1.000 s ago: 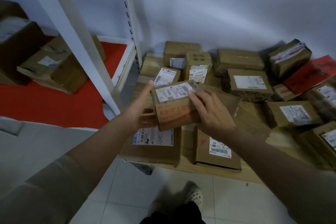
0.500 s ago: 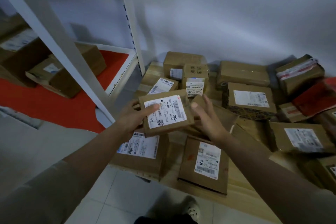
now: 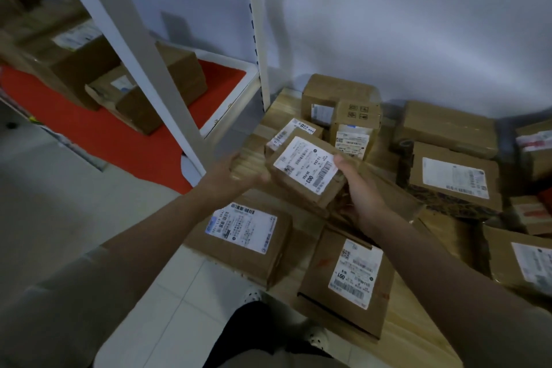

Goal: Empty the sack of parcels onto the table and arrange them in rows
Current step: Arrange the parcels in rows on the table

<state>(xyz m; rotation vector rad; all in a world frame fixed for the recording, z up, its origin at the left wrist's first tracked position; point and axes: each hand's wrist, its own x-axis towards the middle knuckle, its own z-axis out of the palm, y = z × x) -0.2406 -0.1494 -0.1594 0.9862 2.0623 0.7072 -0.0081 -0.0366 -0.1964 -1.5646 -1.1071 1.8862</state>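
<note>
A small brown parcel (image 3: 307, 164) with a white label reading 003 hangs tilted, low over the left part of the wooden table (image 3: 412, 334). My right hand (image 3: 363, 191) grips its right side, thumb on top. My left hand (image 3: 236, 176) lies flat at its lower left edge, fingers stretched out and blurred. Beneath lie a large labelled parcel (image 3: 239, 248) at the near left corner and a flat parcel (image 3: 346, 287) marked 001. Several more parcels stand behind and to the right, among them an upright box (image 3: 355, 128) and a wide labelled box (image 3: 454, 179). No sack is in view.
A white metal rack (image 3: 155, 69) stands left of the table, its red shelf (image 3: 104, 134) carrying cardboard boxes (image 3: 149, 98). A white wall runs behind the table. Pale floor tiles and my shoe (image 3: 254, 296) show below the table's near edge.
The small parcel was turned label-up and has moved forward and down toward the table's left part. My left thumb has come off its top.
</note>
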